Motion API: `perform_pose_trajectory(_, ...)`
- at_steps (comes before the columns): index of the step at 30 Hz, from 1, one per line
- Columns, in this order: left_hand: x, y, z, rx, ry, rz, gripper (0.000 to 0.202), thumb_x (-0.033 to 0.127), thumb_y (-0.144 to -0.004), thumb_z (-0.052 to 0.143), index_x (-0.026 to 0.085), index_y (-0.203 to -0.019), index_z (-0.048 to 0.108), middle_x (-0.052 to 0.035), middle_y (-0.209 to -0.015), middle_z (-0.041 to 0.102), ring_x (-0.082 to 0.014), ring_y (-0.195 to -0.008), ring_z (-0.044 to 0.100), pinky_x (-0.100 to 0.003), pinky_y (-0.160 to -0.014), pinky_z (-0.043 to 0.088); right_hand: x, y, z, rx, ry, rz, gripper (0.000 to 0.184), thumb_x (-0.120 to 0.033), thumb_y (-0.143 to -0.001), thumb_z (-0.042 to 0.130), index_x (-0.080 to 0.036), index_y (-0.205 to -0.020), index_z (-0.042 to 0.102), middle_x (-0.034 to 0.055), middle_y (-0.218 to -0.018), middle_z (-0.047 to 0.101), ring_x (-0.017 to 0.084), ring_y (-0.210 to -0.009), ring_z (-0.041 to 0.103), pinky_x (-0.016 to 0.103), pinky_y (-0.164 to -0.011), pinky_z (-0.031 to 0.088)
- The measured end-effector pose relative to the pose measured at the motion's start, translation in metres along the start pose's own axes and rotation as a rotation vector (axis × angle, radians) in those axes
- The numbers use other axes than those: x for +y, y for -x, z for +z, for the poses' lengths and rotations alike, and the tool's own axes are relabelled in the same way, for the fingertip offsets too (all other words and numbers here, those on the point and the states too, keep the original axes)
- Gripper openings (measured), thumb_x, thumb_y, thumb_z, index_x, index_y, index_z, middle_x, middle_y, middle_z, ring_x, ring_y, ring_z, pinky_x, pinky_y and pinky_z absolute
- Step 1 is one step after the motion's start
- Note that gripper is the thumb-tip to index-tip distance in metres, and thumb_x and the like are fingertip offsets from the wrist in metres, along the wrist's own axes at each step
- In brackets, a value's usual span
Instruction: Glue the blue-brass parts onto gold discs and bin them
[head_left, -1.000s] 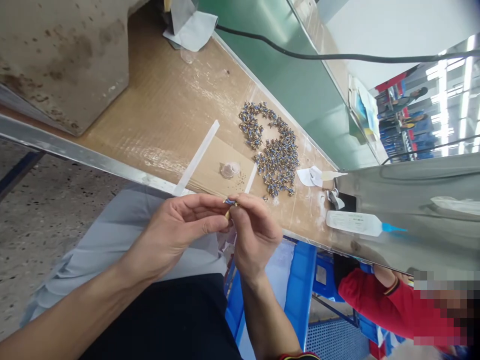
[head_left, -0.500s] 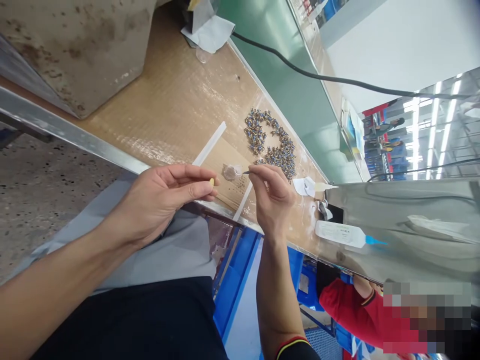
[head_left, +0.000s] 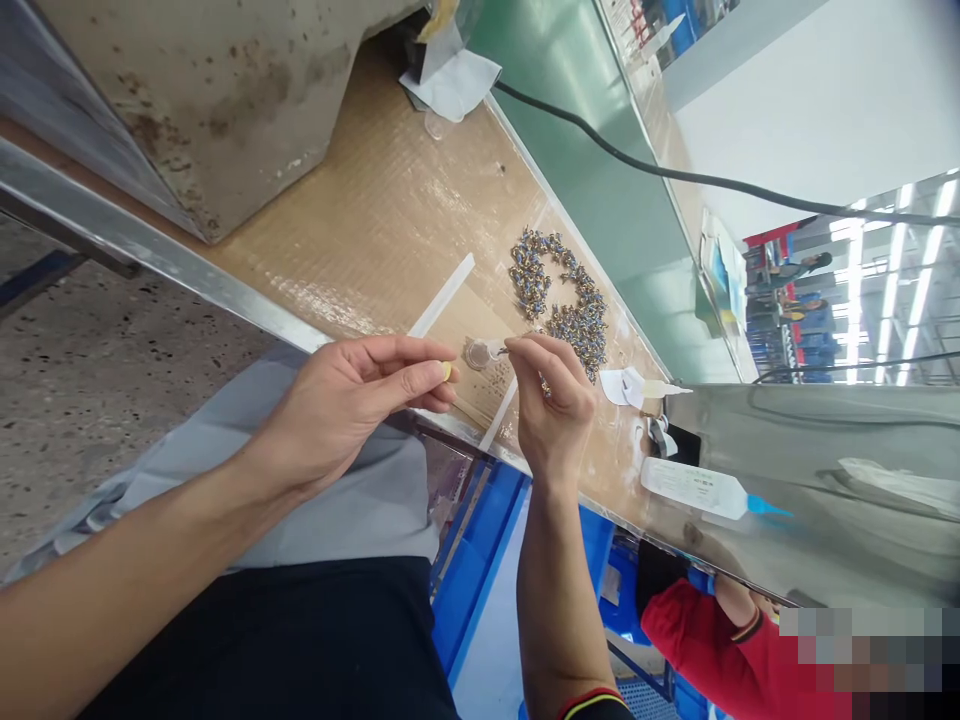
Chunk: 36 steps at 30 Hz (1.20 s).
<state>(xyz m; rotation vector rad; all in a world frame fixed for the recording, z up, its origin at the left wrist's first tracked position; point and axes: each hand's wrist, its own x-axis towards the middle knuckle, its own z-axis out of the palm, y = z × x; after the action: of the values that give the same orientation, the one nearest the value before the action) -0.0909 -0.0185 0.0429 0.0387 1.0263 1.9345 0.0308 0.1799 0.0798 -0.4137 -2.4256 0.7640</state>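
Note:
My left hand (head_left: 352, 400) hovers at the bench's near edge, thumb and fingers pinched on a tiny yellow piece (head_left: 447, 371). Over the cardboard, my right hand (head_left: 551, 400) is closed on a thin metal tool whose tip (head_left: 501, 350) reaches a small clear round dish (head_left: 477, 353). A little beyond the dish lies a pile of several small blue and brass parts (head_left: 564, 300).
A white glue bottle with a blue nozzle (head_left: 701, 490) lies to the right near a metal housing (head_left: 825, 480). A white strip (head_left: 442, 297), paper scraps (head_left: 621, 385), a black cable (head_left: 675, 175) and a stained block (head_left: 217, 90) share the bench. Someone's red sleeve (head_left: 697, 640) shows below.
My hands parted: the right one moved out over the cardboard, bringing the tool tip to the clear dish. The left kept the yellow piece. The view shifted a little.

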Motion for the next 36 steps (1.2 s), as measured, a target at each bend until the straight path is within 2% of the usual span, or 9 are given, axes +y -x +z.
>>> perform_pose_trajectory(11, -0.0003, 0.001, -0.0013, -0.007, 0.006, -0.016, 0.024, 0.038, -0.091, 0.104, 0.026, -0.11, 0.097, -0.0036, -0.094, 0.091, -0.0167, -0.084, 0.084, -0.024, -0.087, 0.069, -0.0013, -0.0002, 0.0014, -0.005, 0.013, 0.002, 0.023, -0.027, -0.118, 0.07, -0.036, -0.121, 0.091, 0.0033, -0.12, 0.085, 0.025, -0.114, 0.079, 0.047, -0.105, 0.064)
perform_pose_trajectory(17, -0.001, 0.0001, -0.0022, -0.014, -0.002, -0.019, 0.025, 0.038, -0.092, 0.103, 0.025, -0.112, 0.097, -0.0043, -0.095, 0.091, -0.017, -0.085, 0.085, -0.024, -0.088, 0.07, -0.001, -0.0008, 0.0026, 0.015, 0.038, -0.033, 0.024, -0.022, -0.117, 0.07, -0.035, -0.121, 0.09, 0.0029, -0.118, 0.084, 0.023, -0.111, 0.079, 0.043, -0.101, 0.064)
perform_pose_trajectory(23, 0.0, 0.0012, -0.0034, -0.022, -0.007, -0.034, 0.025, 0.038, -0.093, 0.103, 0.026, -0.114, 0.097, -0.0041, -0.097, 0.092, -0.0166, -0.087, 0.086, -0.025, -0.09, 0.07, 0.0023, -0.0007, 0.0038, 0.027, 0.093, -0.108, 0.022, -0.019, -0.117, 0.069, -0.028, -0.119, 0.089, 0.0042, -0.116, 0.085, 0.022, -0.108, 0.081, 0.041, -0.098, 0.067)
perform_pose_trajectory(31, -0.0015, -0.0003, -0.0042, -0.016, -0.012, -0.028, 0.025, 0.038, -0.091, 0.104, 0.026, -0.112, 0.097, -0.0044, -0.096, 0.092, -0.0174, -0.085, 0.086, -0.026, -0.087, 0.07, -0.0006, -0.0003, 0.0038, 0.033, 0.089, -0.103, 0.022, -0.015, -0.115, 0.072, -0.029, -0.119, 0.089, 0.0036, -0.116, 0.085, 0.021, -0.107, 0.081, 0.04, -0.097, 0.067)
perform_pose_trajectory(36, -0.0018, -0.0012, -0.0051, -0.029, -0.01, -0.025, 0.023, 0.038, -0.093, 0.103, 0.026, -0.112, 0.097, -0.0035, -0.094, 0.091, -0.0162, -0.084, 0.086, -0.023, -0.086, 0.07, 0.0001, 0.0009, 0.0033, 0.034, 0.108, -0.117, 0.021, -0.017, -0.116, 0.071, -0.028, -0.12, 0.089, 0.0048, -0.116, 0.085, 0.022, -0.108, 0.082, 0.042, -0.098, 0.066)
